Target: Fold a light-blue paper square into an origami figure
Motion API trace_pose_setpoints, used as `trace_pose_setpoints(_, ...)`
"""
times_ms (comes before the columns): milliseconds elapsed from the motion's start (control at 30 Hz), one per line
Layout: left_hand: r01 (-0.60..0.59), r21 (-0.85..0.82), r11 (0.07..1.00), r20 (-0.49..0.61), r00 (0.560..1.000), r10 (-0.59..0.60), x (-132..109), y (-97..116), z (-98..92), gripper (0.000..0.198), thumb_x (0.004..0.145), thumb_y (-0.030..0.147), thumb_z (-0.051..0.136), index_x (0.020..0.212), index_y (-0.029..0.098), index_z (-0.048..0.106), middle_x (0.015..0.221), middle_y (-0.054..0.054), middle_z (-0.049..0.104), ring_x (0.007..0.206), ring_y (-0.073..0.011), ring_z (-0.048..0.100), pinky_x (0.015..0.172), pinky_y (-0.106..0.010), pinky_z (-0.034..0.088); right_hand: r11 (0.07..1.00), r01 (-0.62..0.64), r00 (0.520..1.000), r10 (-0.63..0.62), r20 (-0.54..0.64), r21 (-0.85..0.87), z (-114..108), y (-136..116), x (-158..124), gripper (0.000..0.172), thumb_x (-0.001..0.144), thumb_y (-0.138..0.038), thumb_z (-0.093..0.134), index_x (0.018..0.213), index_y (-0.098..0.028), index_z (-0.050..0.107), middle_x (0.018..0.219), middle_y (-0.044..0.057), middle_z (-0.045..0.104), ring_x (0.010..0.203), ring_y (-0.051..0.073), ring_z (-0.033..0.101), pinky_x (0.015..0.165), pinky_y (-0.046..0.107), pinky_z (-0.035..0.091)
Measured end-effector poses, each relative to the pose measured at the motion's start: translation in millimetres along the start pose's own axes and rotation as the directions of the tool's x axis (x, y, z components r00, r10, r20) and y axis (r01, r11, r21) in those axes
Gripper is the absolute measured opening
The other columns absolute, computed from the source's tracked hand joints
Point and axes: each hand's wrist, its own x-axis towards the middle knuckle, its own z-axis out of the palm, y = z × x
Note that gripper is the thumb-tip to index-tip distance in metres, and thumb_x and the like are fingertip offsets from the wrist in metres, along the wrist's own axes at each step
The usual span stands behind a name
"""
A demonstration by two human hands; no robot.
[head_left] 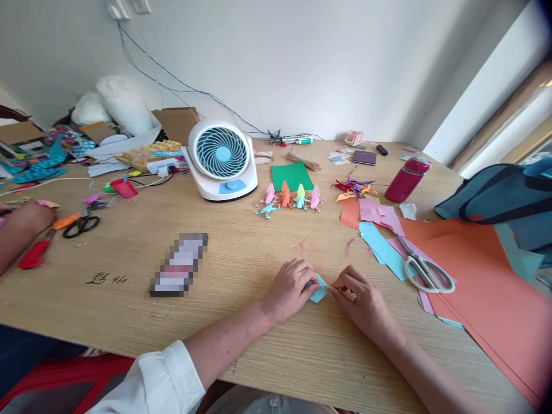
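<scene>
A small folded piece of light blue paper (319, 292) is between my two hands, just above or on the wooden table. My left hand (293, 289) pinches its left side, thumb and fingers together. On the other side, my right hand (357, 296) grips the paper's right tip between thumb and fingertips. Farther back stand several small folded paper figures, among them an orange one (285, 196) and a light green one (301, 196). A blue paper figure (267, 210) lies in front of them. Scissors with white handles (426, 273) rest on paper sheets to the right of my right hand.
A white fan (222, 158) stands at the back, with a phone (179, 264) left of my hands. Orange paper (483, 299), blue strips (388, 250) and a pink bottle (407, 179) occupy the right. At far left, another person's hand (32, 218) is near black-handled scissors (81, 226).
</scene>
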Motion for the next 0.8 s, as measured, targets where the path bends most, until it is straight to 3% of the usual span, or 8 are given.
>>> trace_pose_setpoints(100, -0.007, -0.005, 1.0, -0.02, 1.0, 0.006, -0.3, -0.5, -0.4, 0.007, 0.092, 0.014, 0.059, 0.086, 0.018, 0.059, 0.095, -0.004, 0.064, 0.095, -0.02, 0.057, 0.085, -0.034, 0.044, 0.999, 0.001, 1.0, -0.002, 0.031, 0.037, -0.8, -2.0, 1.1, 0.02, 0.097, -0.024, 0.053, 0.081, -0.019, 0.064, 0.083, 0.003, 0.057, 0.072, 0.014, 0.059, 0.067, 0.026, 0.048)
trace_pose_setpoints(233, -0.001, -0.02, 1.0, -0.065, 0.998, -0.001, -0.5, -1.5, -1.4, 0.01, 0.094, 0.017, 0.055, 0.085, 0.019, 0.058, 0.095, -0.004, 0.062, 0.093, -0.0205, 0.056, 0.085, -0.036, 0.045, 0.999, 0.003, 1.0, -0.002, -0.016, 0.054, -3.1, -5.0, 4.1, 0.019, 0.096, -0.025, 0.056, 0.08, -0.018, 0.063, 0.082, 0.003, 0.057, 0.071, 0.013, 0.057, 0.067, 0.026, 0.048)
trace_pose_setpoints(333, -0.03, -0.04, 0.999, -0.124, 0.992, 0.025, 0.2, -2.5, -3.6, 0.009, 0.094, 0.017, 0.053, 0.087, 0.02, 0.057, 0.1, -0.006, 0.061, 0.097, -0.0207, 0.056, 0.087, -0.037, 0.047, 0.995, 0.006, 0.998, 0.0, -0.066, 0.097, -5.6, -4.7, 5.6, 0.013, 0.095, -0.029, 0.059, 0.091, -0.018, 0.065, 0.091, 0.006, 0.06, 0.081, 0.016, 0.059, 0.074, 0.029, 0.05)
trace_pose_setpoints(433, -0.012, -0.045, 0.999, -0.24, 0.971, 0.001, 2.2, -0.1, -7.3, 0.01, 0.094, 0.016, 0.051, 0.086, 0.02, 0.056, 0.101, -0.006, 0.059, 0.1, -0.0208, 0.055, 0.089, -0.038, 0.048, 0.969, -0.131, 0.982, 0.156, -0.106, 0.212, -5.1, -1.8, 5.6, 0.031, 0.091, -0.039, 0.064, 0.115, -0.019, 0.06, 0.106, 0.01, 0.063, 0.087, 0.018, 0.061, 0.072, 0.03, 0.051)
trace_pose_setpoints(500, -0.001, -0.04, 0.999, -0.31, 0.951, -0.011, 4.4, 4.5, -9.7, 0.01, 0.093, 0.016, 0.051, 0.086, 0.021, 0.054, 0.103, -0.006, 0.058, 0.102, -0.0211, 0.055, 0.091, -0.039, 0.048, 0.89, -0.253, 0.96, 0.28, -0.015, 0.38, -2.4, -1.1, 6.9, 0.045, 0.089, -0.047, 0.065, 0.123, -0.019, 0.056, 0.109, 0.01, 0.065, 0.087, 0.017, 0.062, 0.07, 0.029, 0.051)
trace_pose_setpoints(633, -0.007, -0.027, 1.0, -0.354, 0.935, -0.003, 11.5, 16.0, -12.9, 0.008, 0.091, 0.014, 0.053, 0.086, 0.021, 0.054, 0.108, -0.007, 0.056, 0.108, -0.0222, 0.054, 0.095, -0.042, 0.048, 0.668, -0.351, 0.936, 0.269, 0.227, 0.656, 3.1, -8.3, 19.9, 0.043, 0.087, -0.057, 0.063, 0.097, -0.015, 0.065, 0.088, 0.004, 0.068, 0.081, 0.017, 0.063, 0.073, 0.029, 0.049)
trace_pose_setpoints(700, -0.016, -0.028, 0.999, -0.372, 0.928, 0.005, 16.6, 19.1, -14.5, 0.009, 0.09, 0.013, 0.053, 0.086, 0.02, 0.054, 0.109, -0.008, 0.055, 0.11, -0.0222, 0.054, 0.096, -0.042, 0.048, 0.619, -0.342, 0.939, 0.252, 0.234, 0.707, 4.1, -13.7, 31.4, 0.042, 0.081, -0.057, 0.07, 0.084, -0.015, 0.065, 0.077, 0.002, 0.066, 0.075, 0.016, 0.06, 0.069, 0.028, 0.047)
trace_pose_setpoints(800, -0.011, -0.05, 0.999, -0.406, 0.914, -0.01, 24.0, 17.1, -17.8, 0.01, 0.09, 0.011, 0.052, 0.086, 0.02, 0.054, 0.112, -0.009, 0.056, 0.114, -0.0221, 0.054, 0.097, -0.04, 0.048, 0.591, -0.283, 0.955, 0.246, 0.165, 0.755, 6.1, -17.3, 48.7, 0.041, 0.076, -0.055, 0.076, 0.08, -0.016, 0.065, 0.076, 0.001, 0.065, 0.073, 0.016, 0.058, 0.068, 0.028, 0.047)
